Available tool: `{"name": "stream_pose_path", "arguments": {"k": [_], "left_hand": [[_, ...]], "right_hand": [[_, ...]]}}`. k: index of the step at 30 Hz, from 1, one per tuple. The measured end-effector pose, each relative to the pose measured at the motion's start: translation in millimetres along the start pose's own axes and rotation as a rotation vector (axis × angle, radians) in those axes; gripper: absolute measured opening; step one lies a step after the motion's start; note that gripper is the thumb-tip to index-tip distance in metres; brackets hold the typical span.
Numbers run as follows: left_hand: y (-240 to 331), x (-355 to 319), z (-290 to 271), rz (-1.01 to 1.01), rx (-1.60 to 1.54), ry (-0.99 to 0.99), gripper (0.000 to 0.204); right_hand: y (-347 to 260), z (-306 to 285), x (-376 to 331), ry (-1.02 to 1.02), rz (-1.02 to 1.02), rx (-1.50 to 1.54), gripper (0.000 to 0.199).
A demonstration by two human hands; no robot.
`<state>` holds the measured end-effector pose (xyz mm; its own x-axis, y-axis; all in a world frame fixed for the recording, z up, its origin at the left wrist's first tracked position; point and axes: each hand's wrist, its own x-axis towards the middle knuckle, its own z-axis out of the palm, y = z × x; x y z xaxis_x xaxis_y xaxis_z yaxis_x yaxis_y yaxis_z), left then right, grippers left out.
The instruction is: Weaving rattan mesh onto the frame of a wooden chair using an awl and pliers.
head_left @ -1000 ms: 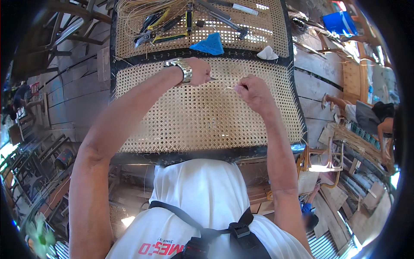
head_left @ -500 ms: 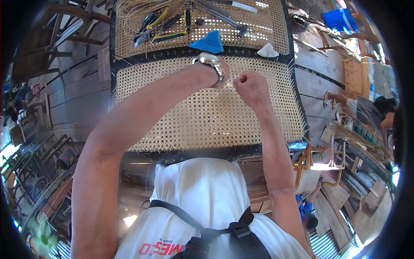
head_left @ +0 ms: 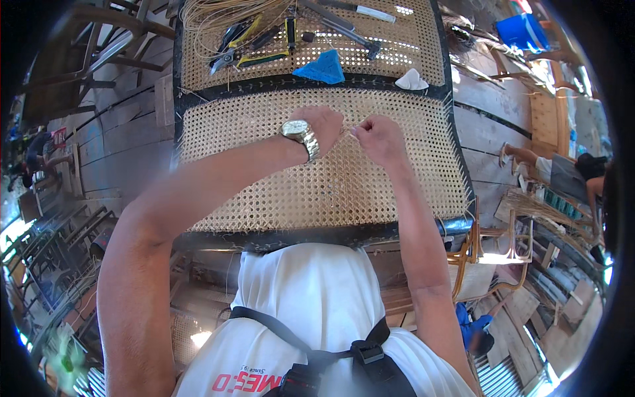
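Note:
Before me lies a woven cane panel (head_left: 278, 192) in a black frame, its surface an open mesh of small holes. Above its upper middle, my left hand (head_left: 324, 126) is bent over with the fingers curled in; a metal watch (head_left: 301, 135) sits on that wrist. Close by on the right, my right hand (head_left: 380, 139) is closed in a pinch, thumb toward the left hand. A small pale bit shows between the two hands, too fine to name. What the fingers grip is hidden.
On the far cane section lie yellow-and-black pliers (head_left: 264, 58), a hammer (head_left: 350, 33), a knife with a pale handle (head_left: 376, 13), coiled cane strands (head_left: 205, 26), a blue cloth (head_left: 322, 68) and a white lump (head_left: 411, 80). Chair frames (head_left: 119, 56) stand left. Other people sit at both sides.
My left hand has moved left and a little nearer to me, turning so the watch face shows. My right hand has shifted slightly left and down, its fingers turned more toward the left hand.

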<state>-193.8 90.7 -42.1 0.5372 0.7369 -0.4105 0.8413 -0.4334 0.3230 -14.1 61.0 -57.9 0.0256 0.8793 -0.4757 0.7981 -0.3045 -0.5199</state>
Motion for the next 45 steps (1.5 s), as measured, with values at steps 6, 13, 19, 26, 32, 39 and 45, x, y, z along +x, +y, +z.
{"name": "stream_pose_path", "arguments": {"k": [6,13,19,26,32,39,45], "left_hand": [[-18.2,29.1,-18.8,-0.35,-0.659,-0.46,0.038],[-32.8,35.8,-22.6,-0.055,-0.042,-0.349,0.051],[-147.2,-12.7,-104.4,0.074,0.485,0.136,0.038],[-110.8,-16.5,-146.9,0.032,0.195,0.302,0.049],[-107.1,4.0,-71.8,-0.103,-0.107,-0.04,0.037],[-46.6,24.1,-38.0,0.04,0.004,-0.325,0.028],[-22.2,35.5,-49.4,0.057,0.17,-0.398,0.024]], "right_hand": [[-10.6,0.0,-5.4,-0.002,-0.055,-0.039,0.028],[-27.2,3.8,-9.8,0.024,-0.011,-0.15,0.017],[-39.3,-10.2,6.0,-0.238,0.02,-0.222,0.018],[-50.1,8.2,30.2,-0.158,-0.334,0.888,0.029],[-29.0,-29.5,20.6,-0.14,-0.114,0.135,0.025],[-11.8,-5.9,12.4,0.038,-0.133,0.019,0.024],[-15.4,-4.2,4.4,0.149,-0.086,0.007,0.02]]}}
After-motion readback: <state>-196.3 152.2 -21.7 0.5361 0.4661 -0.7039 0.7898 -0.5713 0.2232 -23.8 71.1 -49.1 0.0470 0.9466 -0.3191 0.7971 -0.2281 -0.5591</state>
